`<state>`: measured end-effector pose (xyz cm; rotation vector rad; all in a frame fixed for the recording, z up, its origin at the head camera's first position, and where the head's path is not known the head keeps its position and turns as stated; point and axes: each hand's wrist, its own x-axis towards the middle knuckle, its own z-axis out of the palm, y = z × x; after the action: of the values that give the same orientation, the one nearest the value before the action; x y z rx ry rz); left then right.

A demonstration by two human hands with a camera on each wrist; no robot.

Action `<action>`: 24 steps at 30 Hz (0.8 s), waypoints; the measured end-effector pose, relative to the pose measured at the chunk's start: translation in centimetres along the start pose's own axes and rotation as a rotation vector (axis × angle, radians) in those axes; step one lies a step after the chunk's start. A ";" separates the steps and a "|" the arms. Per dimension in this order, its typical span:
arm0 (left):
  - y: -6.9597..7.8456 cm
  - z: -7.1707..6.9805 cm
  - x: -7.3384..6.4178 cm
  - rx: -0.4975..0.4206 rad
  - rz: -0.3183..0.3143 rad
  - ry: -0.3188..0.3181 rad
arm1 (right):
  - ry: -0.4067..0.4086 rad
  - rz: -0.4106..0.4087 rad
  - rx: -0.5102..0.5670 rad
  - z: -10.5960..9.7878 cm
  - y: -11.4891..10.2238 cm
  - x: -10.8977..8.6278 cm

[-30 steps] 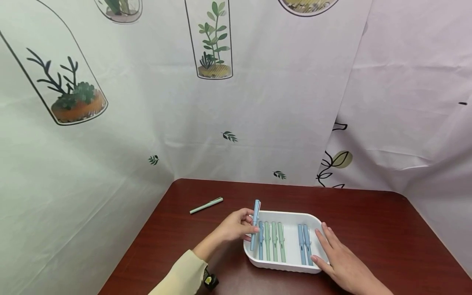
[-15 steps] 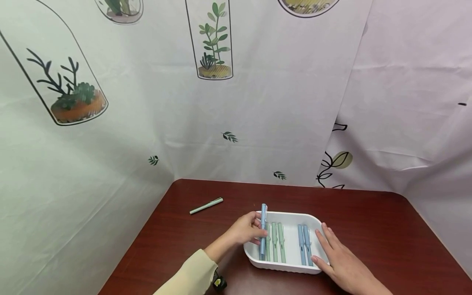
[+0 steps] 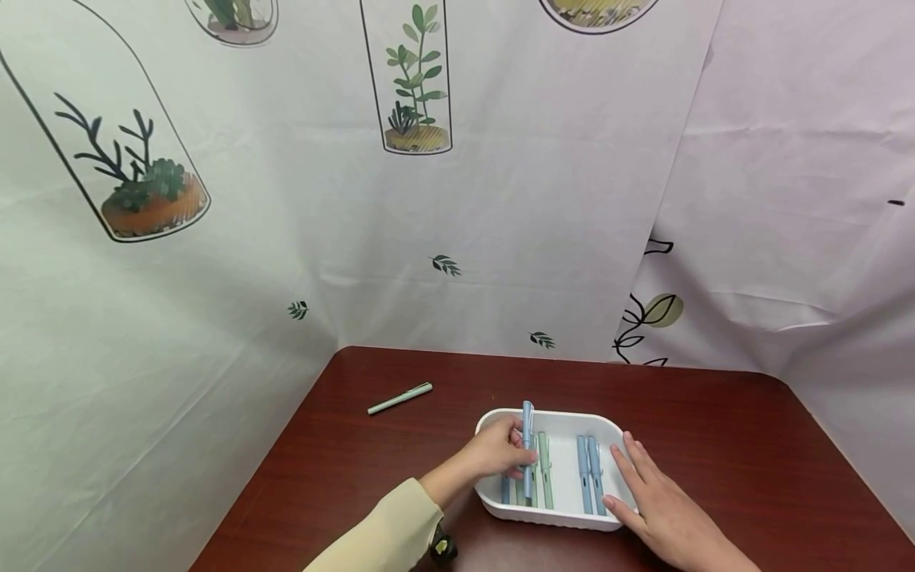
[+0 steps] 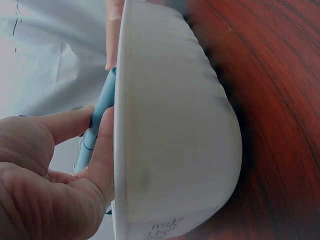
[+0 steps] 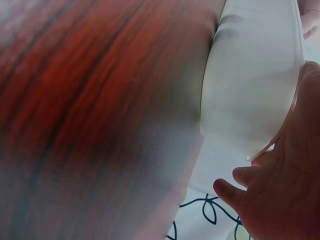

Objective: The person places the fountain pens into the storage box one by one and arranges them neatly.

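My left hand (image 3: 496,450) pinches a light blue pen (image 3: 527,423) between thumb and fingers, held nearly upright over the left half of a white tray (image 3: 550,517). In the left wrist view, the pen (image 4: 101,107) slants behind the tray's rim. Green pens (image 3: 546,469) lie side by side in the tray, partly hidden by that hand and pen. A blue pen (image 3: 505,490) shows only its lower end at the left. Two more blue pens (image 3: 584,475) lie towards the right. My right hand (image 3: 665,508) rests with spread, straight fingers on the tray's right rim.
A lone green pen (image 3: 400,399) lies on the dark red table (image 3: 343,445), left of the tray and further back. A white cloth with printed plants (image 3: 500,238) hangs behind the table and along both sides.
My left hand has carried the blue pen to the right, from the tray's left edge to over the green pens. The right hand and the tray have stayed put.
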<state>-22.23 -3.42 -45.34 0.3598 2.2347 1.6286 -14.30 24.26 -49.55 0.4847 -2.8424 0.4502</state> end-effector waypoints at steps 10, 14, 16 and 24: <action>-0.1 1.5 0.4 0.046 -0.048 0.016 | -0.003 0.001 0.017 0.0 0.0 0.1; -0.1 2.1 0.5 0.058 -0.057 0.006 | -0.005 0.003 0.009 0.0 0.0 0.1; -0.1 2.3 0.5 0.067 -0.057 -0.001 | -0.014 0.008 0.008 0.0 0.0 0.1; 0.2 3.5 0.8 0.115 -0.100 -0.015 | -0.039 0.011 0.023 0.0 0.1 0.2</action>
<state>-21.49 -0.02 -46.24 0.2847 2.3025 1.4464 -14.46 24.28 -49.51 0.4884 -2.8815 0.4816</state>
